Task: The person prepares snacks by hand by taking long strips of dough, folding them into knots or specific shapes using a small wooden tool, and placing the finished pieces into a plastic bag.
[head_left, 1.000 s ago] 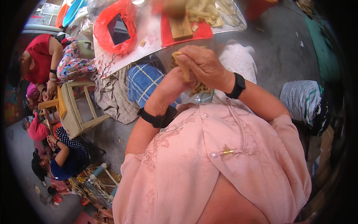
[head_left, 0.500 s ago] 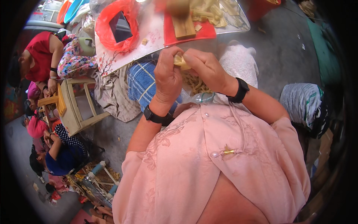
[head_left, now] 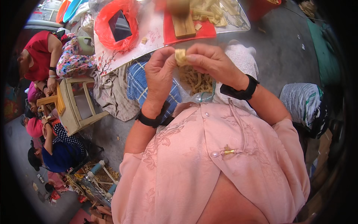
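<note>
My left hand (head_left: 160, 74) and my right hand (head_left: 218, 67) pinch a small pale yellow folded piece (head_left: 180, 56) between their fingertips, just in front of the table edge. Below them an open clear bag holds many tan twisted pieces (head_left: 197, 83), partly hidden by my hands. On the table (head_left: 108, 63) lie a red cloth (head_left: 203, 35) with a wooden block (head_left: 182, 26) on it, a pile of pale yellow strips (head_left: 220, 13), and a red plastic bag (head_left: 102, 28) around a dark flat rectangle (head_left: 119, 26).
Several co-workers, one in red (head_left: 35, 58), another in dark blue (head_left: 59, 156), sit at left by a wooden stool (head_left: 71, 108). A blue checked cloth (head_left: 136, 86) and white fluffy cloth (head_left: 242, 59) flank the bag. A grey sack (head_left: 298, 102) stands right.
My hands have gone from overlapping to side by side; the left rose and the piece turned between the fingertips. My right wrist has shifted slightly rightward over the last half second.
</note>
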